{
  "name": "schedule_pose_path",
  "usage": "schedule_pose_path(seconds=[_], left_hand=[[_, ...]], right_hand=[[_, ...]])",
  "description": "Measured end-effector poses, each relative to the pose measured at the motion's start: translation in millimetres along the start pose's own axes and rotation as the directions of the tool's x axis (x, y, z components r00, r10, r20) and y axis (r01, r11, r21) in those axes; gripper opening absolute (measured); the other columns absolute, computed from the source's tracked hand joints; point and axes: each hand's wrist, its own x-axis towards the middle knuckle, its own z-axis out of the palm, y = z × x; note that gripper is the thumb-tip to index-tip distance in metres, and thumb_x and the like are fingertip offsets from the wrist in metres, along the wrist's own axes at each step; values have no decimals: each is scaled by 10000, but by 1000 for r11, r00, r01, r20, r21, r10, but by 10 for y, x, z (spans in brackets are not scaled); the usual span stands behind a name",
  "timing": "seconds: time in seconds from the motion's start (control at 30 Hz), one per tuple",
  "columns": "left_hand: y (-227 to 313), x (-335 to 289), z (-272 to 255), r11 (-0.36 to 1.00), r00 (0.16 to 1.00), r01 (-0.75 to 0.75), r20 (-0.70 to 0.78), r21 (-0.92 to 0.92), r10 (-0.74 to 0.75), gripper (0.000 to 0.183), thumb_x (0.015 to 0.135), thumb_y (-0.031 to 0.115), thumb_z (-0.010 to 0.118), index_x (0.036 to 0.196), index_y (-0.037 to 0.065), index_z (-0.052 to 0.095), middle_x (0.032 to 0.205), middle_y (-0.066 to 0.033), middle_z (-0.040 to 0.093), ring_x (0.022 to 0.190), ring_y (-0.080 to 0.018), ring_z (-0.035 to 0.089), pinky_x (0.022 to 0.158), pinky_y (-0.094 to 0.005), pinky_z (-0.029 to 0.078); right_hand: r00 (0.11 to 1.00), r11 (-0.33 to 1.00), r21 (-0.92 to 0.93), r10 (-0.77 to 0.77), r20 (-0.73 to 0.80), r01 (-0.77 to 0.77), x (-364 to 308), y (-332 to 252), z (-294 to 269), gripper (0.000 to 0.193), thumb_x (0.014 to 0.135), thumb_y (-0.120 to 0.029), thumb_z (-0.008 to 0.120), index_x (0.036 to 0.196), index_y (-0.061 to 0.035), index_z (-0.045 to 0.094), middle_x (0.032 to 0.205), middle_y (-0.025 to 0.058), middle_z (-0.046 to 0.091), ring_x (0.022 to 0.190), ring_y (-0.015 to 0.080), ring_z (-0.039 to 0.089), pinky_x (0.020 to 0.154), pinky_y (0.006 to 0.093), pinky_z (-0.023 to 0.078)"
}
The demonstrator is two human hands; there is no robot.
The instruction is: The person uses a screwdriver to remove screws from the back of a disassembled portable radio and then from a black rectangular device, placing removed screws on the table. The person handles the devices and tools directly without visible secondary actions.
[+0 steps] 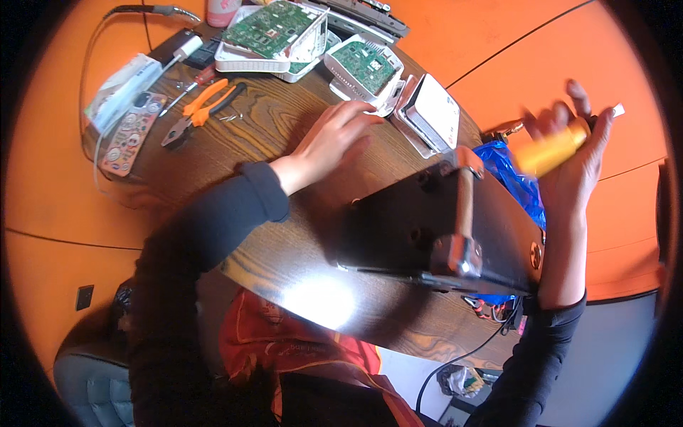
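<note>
My right hand is raised at the right, its fingers around a yellow bottle that is smeared by motion. A small white tip shows beyond my thumb; I cannot make out whether it belongs to the bottle. My left hand is over the table with its fingers stretched out and nothing in them. Just right of it stands a black case with a bar handle on brackets. Beyond my left fingertips, a white device stands tilted near an opened white housing with a green circuit board.
Another green circuit board lies on white housings at the back. Orange-handled pliers, a screwdriver and a patterned phone case lie on the wooden table at left. A blue plastic bag sits behind the black case.
</note>
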Motion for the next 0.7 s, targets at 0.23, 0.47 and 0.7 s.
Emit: schedule_pose_path(seconds=[0.23,0.47,0.7], left_hand=[[106,-75,-96,996,998,-49,25,-74,51,336,756,59,636,1082,66,556,1088,-99,534,1022,-275,520,877,-374,433],[183,-111,-75,988,999,-5,42,-157,12,415,696,-17,647,1094,64,559,1118,-116,534,1045,-306,518,882,-390,430],[200,-93,-102,987,999,-4,44,-160,12,406,698,-44,628,1086,50,555,1089,-129,542,1015,-313,528,875,-389,429]], right_hand=[[996,995,-26,94,12,-94,-83,56,-87,450,982,-399,266,1223,-67,449,509,3,367,395,81,298,387,214,290],[996,998,54,-36,86,32,-147,48,-93,349,986,-244,334,1293,-88,390,800,102,522,575,107,472,646,273,480],[935,848,518,-88,344,-110,-49,88,-122,479,930,-159,389,1347,52,285,1414,212,290,1319,274,303,1116,437,220]])
